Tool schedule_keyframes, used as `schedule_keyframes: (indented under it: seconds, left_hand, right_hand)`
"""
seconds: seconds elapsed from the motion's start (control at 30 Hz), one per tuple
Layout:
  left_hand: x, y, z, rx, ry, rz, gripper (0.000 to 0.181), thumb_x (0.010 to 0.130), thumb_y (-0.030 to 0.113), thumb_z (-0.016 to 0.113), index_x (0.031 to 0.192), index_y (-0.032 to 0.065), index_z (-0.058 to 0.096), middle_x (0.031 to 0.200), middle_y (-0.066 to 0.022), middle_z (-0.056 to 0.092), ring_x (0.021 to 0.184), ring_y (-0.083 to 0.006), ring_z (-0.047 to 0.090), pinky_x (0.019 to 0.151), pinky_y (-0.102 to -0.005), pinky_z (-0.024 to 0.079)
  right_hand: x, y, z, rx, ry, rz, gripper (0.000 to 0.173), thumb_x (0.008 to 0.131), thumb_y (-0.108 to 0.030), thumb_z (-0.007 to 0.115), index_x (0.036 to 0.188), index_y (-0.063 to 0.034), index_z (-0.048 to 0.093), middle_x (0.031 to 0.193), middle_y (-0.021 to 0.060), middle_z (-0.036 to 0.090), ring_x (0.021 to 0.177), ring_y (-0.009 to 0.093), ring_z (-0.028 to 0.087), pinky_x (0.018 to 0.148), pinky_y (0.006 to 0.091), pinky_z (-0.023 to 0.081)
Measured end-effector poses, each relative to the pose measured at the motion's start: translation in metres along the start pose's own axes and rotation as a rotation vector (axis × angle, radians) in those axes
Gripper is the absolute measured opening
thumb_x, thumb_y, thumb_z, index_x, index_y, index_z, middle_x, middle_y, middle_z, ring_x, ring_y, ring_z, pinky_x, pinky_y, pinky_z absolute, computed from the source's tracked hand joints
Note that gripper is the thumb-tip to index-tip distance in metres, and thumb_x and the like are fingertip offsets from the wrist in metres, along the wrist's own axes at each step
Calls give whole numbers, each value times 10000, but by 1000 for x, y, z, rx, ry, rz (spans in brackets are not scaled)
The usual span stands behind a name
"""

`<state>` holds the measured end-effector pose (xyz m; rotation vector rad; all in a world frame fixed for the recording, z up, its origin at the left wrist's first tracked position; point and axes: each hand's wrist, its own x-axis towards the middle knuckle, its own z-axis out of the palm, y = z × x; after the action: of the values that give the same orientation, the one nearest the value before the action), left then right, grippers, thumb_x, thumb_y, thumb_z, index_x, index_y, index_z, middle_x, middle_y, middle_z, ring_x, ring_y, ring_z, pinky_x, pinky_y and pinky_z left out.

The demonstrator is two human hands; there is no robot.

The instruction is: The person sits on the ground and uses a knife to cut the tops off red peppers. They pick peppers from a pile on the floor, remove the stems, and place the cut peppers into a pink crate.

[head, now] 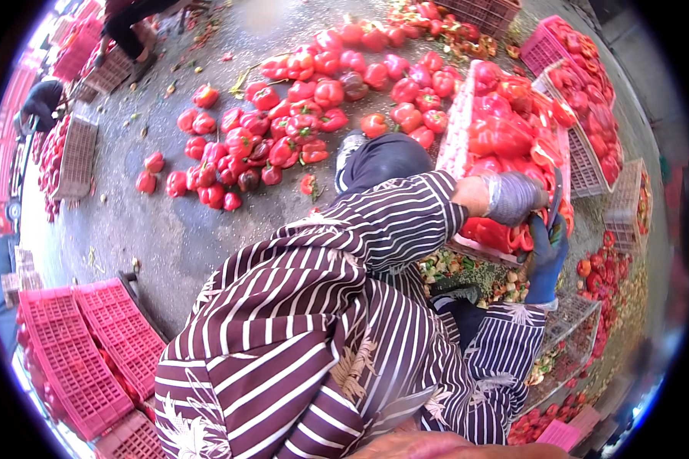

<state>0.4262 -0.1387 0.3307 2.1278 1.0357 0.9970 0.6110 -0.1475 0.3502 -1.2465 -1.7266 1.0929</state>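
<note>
My left hand [514, 198], in a greyish-purple glove, is bent over the near side of a pink crate [458, 129] heaped with red bell peppers [499, 135]. Its fingers are turned away, so what they hold is hidden. Close beside it, my right hand [546, 258], in a blue glove, is raised with its fingers around the lower end of a knife [557, 195]. The blade points up in the picture, past the left fingertips. Red pepper pieces [494, 234] lie just below the left hand, some cut open.
Whole red peppers [304, 109] lie spread over the concrete floor [189, 241]. More filled crates [585, 155] stand beyond the pink one, and pink crates [80, 361] are at lower left. Pepper scraps [453, 267] lie near my feet. Another person's leg [129, 34] shows at upper left.
</note>
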Motion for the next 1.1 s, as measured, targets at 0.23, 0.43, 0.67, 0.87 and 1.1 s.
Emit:
schedule_keyframes:
  seconds: [0.23,0.43,0.67,0.87,1.1]
  left_hand:
    - [-8,17,-12,257,29,38,389,650,105,752,1020,45,649,967,-174,635,944,-368,626,808,-435,508]
    - [8,13,-14,272,66,-44,305,638,116,728,934,64,672,908,-148,647,931,-342,630,787,-428,515]
    - [7,-10,7,232,415,-156,261,693,97,688,949,60,653,909,-163,652,890,-351,624,753,-431,512]
    - [21,-44,12,-424,629,-395,206,862,71,612,1060,15,620,809,-68,622,709,-129,563,633,-278,469]
    - [14,-27,11,-600,794,-247,253,877,68,615,1127,27,601,871,-32,609,770,-77,552,655,-243,474]
  right_hand:
    - [2,-13,18,-91,0,-40,304,845,-150,618,1106,6,599,808,41,614,649,98,544,560,278,457]
    - [10,-21,21,-203,117,74,251,856,-121,586,1035,55,603,900,100,629,805,184,575,718,343,471]
    - [36,25,32,-645,258,-336,311,898,-192,578,1108,37,599,688,92,624,570,206,599,528,338,483]
    - [3,-12,62,-149,288,-162,254,883,-165,632,1091,-32,577,698,55,588,437,147,523,362,302,408]
    - [-3,-46,68,396,266,161,370,817,-146,711,1122,-13,549,687,51,572,388,131,490,345,284,389]
